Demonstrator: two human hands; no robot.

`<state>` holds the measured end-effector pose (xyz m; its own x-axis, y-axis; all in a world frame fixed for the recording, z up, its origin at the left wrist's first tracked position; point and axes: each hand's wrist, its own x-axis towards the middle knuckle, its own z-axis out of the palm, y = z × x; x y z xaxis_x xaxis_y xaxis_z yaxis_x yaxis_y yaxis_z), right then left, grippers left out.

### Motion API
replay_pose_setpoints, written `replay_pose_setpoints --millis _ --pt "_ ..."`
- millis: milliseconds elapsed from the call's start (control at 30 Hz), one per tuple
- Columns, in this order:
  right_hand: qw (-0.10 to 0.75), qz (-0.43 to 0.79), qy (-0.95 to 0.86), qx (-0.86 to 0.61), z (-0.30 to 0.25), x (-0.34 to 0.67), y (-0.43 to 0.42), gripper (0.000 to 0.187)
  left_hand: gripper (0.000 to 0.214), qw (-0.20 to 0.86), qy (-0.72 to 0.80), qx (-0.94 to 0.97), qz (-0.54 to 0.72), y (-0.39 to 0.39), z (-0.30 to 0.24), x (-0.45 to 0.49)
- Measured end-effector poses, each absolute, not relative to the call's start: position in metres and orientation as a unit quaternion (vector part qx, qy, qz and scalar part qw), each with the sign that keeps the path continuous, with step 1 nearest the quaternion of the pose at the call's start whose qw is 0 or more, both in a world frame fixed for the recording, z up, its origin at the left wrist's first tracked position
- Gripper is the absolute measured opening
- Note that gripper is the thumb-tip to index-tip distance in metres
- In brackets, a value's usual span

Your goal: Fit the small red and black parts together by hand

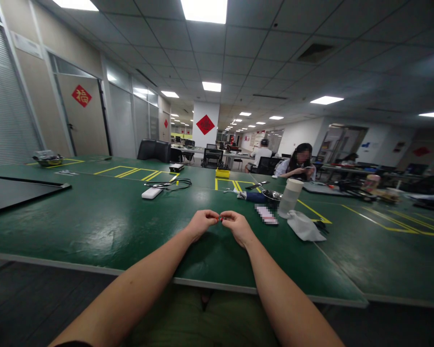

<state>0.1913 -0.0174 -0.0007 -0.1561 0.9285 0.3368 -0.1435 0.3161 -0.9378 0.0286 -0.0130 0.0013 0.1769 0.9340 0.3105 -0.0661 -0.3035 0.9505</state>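
Biggest first: the green table (104, 231) has a shiny top, and its near edge runs between your hands and your lap. If a small part gets dropped, I'd expect it to bounce or slide, and off that edge it's on the floor.

Your forearms (150, 279) reach in over that edge. Raised hands could tire, and a wobble there would show at the fingertips.

Bottle (289, 198) stands upright off to your right, beyond the white bag (305, 226). A wide right elbow or reach could knock it; contents unclear, so can't rate the spill risk.

Left hand (203, 224) and right hand (236, 226) are over the table in front of you, fingertips nearly meeting. Both look pinched, thumb against fingers, each on something tiny and red. Squeeze too hard and a piece could shoot out sideways; too soft, it drops.

Phone (266, 215), screen pixelated, lies near the right hand, on the bottle side. A stray piece could end up against or under it.

Smallest: one red bit (217, 220) at the left fingertips, other red bit (221, 219) at the right. Can't tell if they're joined. Your fingers cover most of them, so misalignment would be easy to miss.
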Motion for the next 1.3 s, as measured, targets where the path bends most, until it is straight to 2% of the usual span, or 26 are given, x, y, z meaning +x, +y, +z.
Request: replay_pose_setpoints --millis 100,200,400,600,900,1000,1200,1300 --pt "0.537 0.459 -0.622 -0.338 0.002 0.192 -0.02 0.022 0.012 0.46 0.359 0.624 0.52 -0.015 0.004 0.028" --pt "0.522 0.434 -0.648 -0.346 0.001 0.192 -0.021 0.02 0.013 0.511 0.361 0.589 0.512 -0.018 0.006 0.029" --pt "0.516 0.438 -0.665 -0.317 -0.003 0.192 -0.015 0.034 0.019 0.628 0.353 0.484 0.496 -0.017 0.003 0.032" --pt "0.514 0.43 -0.67 -0.32 -0.007 0.193 -0.011 0.035 0.026 0.615 0.358 0.496 0.497 -0.014 0.0 0.033" --pt "0.505 0.442 -0.669 -0.321 -0.004 0.191 -0.014 0.041 0.015 0.629 0.385 0.492 0.463 -0.013 -0.003 0.029" --pt "0.525 0.431 -0.649 -0.341 -0.001 0.192 -0.015 0.038 0.024 0.544 0.418 0.569 0.453 -0.015 0.0 0.029" --pt "0.519 0.415 -0.642 -0.382 0.001 0.195 -0.013 0.028 0.019 0.124 0.482 0.817 0.29 -0.032 0.0 0.043" --pt "0.501 0.402 -0.657 -0.396 0.002 0.196 -0.015 0.023 0.03 0.02 0.503 0.834 0.225 -0.044 -0.001 0.049"
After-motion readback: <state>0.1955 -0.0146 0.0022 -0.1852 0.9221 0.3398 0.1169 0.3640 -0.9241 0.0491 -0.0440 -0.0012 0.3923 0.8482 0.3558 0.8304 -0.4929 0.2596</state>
